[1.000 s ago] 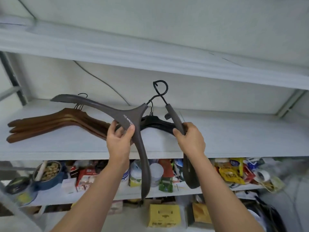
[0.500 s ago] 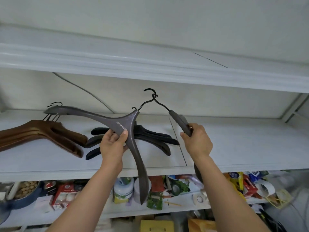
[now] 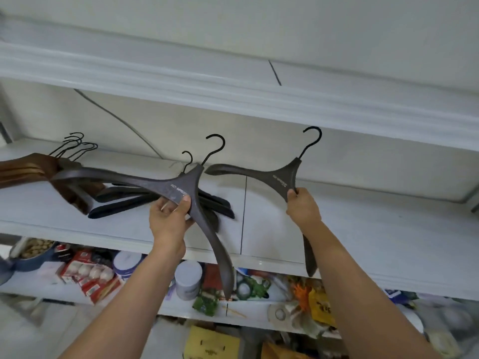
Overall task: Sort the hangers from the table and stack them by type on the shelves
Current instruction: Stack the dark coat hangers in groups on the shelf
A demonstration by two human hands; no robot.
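Shelf (image 3: 363,229) holds brown hangers (image 3: 26,167) and black hangers (image 3: 124,206) at left. Two grey hangers (image 3: 181,187), hooks crossed a moment ago, now hang apart above it (free to stack, likely): left hand (image 3: 168,221) grips one with curled fingers, right hand (image 3: 303,208) pinches the other.

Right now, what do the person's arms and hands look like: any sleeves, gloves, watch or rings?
The left hand and the right hand are bare: no gloves, no rings on the fingers in view. The left forearm and the right forearm are bare too, with no sleeve, watch or band down to the picture's edge.
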